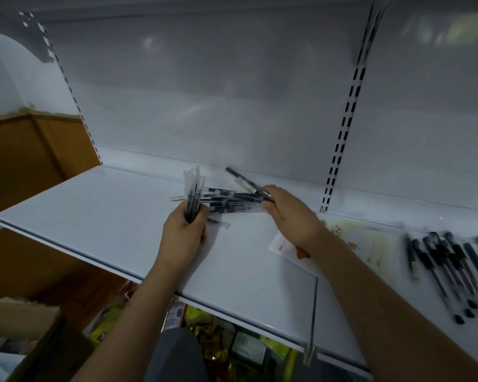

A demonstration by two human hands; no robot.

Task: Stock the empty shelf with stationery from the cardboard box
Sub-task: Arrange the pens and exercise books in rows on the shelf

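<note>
A person stocks a white shelf [100, 210] with pens. The left hand [184, 238] grips an upright bundle of wrapped pens [193, 198], fingers curled round its lower end, near the shelf's middle. At the bundle's three o'clock, a loose pile of pens [226, 199] lies flat on the shelf. The right hand [290, 213] hovers at the pile's right edge, pinching a single dark pen [246, 183] that points toward ten o'clock. A printed sheet [370, 244] lies under the right wrist. More black pens [450, 271] lie in a row at the frame's three o'clock. The cardboard box [25, 321] sits at seven o'clock, below the shelf.
</note>
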